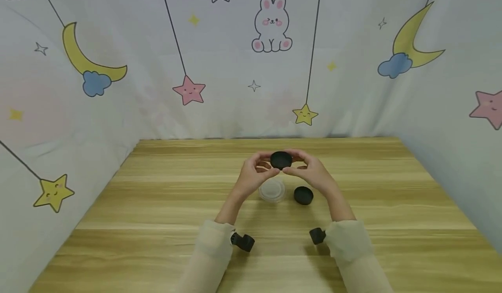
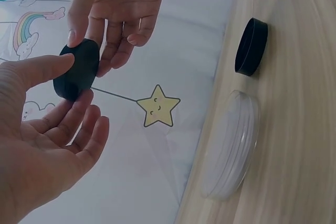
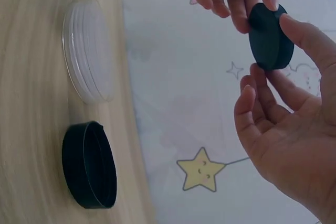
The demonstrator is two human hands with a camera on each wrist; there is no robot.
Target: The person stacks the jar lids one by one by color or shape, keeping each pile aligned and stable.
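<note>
A black, round, shallow lid-like piece (image 1: pixel 281 159) is held up above the table between both hands. My left hand (image 1: pixel 252 173) pinches its left side, thumb at the near edge and fingers behind. On the opposite side my right hand (image 1: pixel 313 175) grips it the same way. In the left wrist view the black piece (image 2: pixel 77 70) is tilted, its flat face partly covered by thumbs. Below the hands lies a clear round plastic dish (image 1: pixel 272 190). To its right rests a second black round lid (image 1: pixel 303 195), whose hollow side shows in the right wrist view (image 3: pixel 100 166).
The wood-grain table (image 1: pixel 157 223) spans the area in front. A white cloth (image 1: pixel 235 110) printed with stars, moons and a rabbit hangs behind and at both sides. Small black devices (image 1: pixel 243 242) sit at both wrists by the sleeves.
</note>
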